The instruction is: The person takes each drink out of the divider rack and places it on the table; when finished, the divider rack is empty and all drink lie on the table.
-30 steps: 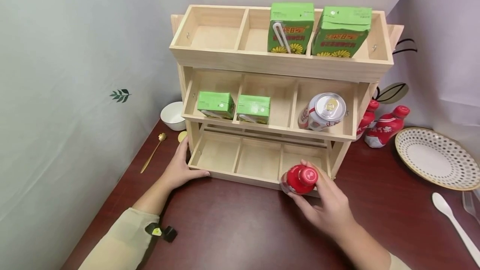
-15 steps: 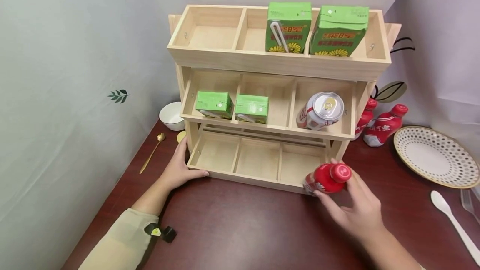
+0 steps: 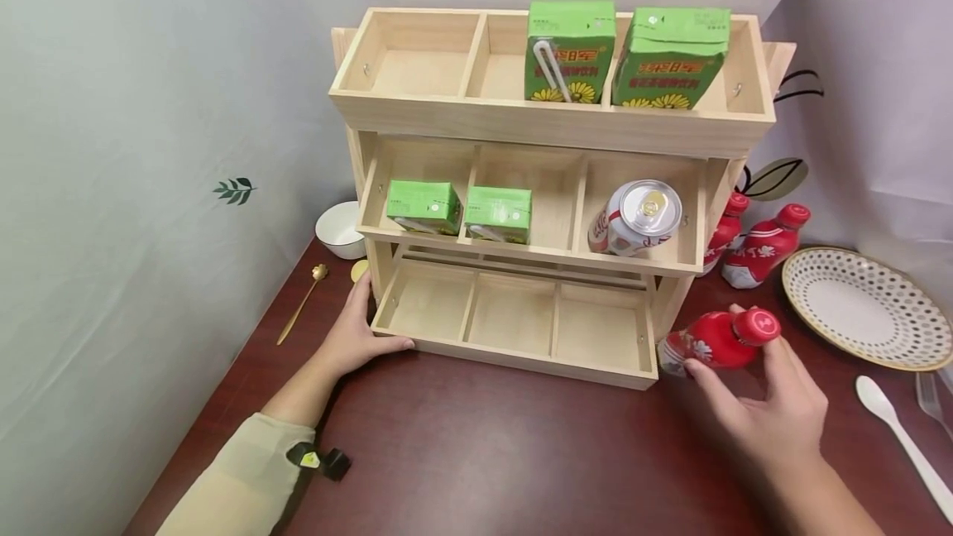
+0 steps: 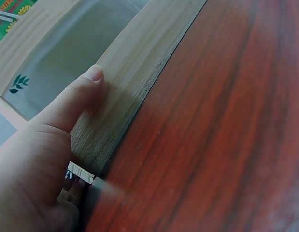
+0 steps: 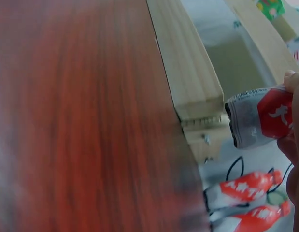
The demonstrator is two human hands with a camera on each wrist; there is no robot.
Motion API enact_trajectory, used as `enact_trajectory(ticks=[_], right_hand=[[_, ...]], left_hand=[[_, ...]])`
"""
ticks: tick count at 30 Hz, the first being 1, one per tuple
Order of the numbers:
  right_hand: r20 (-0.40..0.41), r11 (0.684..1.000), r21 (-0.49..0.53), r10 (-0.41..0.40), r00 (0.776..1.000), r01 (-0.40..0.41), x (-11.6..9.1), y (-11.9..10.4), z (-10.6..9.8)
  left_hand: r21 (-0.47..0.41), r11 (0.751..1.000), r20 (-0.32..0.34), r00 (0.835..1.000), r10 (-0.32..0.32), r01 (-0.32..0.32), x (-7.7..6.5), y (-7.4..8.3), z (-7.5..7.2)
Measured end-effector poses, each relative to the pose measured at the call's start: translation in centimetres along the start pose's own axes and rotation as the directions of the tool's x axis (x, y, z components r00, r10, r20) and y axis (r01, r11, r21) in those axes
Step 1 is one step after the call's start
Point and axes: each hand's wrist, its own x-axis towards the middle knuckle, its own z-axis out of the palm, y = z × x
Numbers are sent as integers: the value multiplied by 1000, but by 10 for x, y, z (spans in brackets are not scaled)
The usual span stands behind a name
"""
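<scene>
In the head view my right hand (image 3: 778, 404) holds a red bottle (image 3: 712, 343), tilted, with its red cap toward the lower right. The bottle is just off the right end of the bottom tier of a three-tier wooden rack (image 3: 514, 358). Its pale base shows in the right wrist view, where the bottle (image 5: 258, 117) appears above the tabletop. My left hand (image 3: 357, 339) grips the rack's lower left corner. In the left wrist view the thumb of the left hand (image 4: 48, 130) lies against the front board (image 4: 125, 82), with the other fingers partly hidden around the side.
Green drink cartons (image 3: 569, 52) stand on the top and middle tiers, with a can (image 3: 639, 217) at middle right. Right of the rack are two red bottles (image 3: 767, 246), a dotted plate (image 3: 867, 304), a white spoon (image 3: 901, 441) and a fork. A white bowl (image 3: 341, 230) and gold spoon (image 3: 303, 304) lie left.
My right hand has carried the red bottle rightward from the bottom tier's right compartment to beyond the rack's right end, tilting it more. The left hand stays at the corner.
</scene>
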Motion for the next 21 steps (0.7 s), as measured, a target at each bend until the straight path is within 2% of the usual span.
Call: enact_trajectory(ticks=[8, 16, 21], right_hand=[[-1, 981, -126, 150, 989, -149, -11, 32, -11], [67, 964, -182, 207, 976, -192, -26, 65, -15], [94, 949, -214, 254, 963, -230, -30, 77, -14]], left_hand=[[-19, 1000, 5, 1000, 8, -8, 1, -3, 0], [-26, 1000, 3, 1000, 2, -2, 1, -5, 0], [-20, 1000, 3, 1000, 1, -1, 2, -5, 0]])
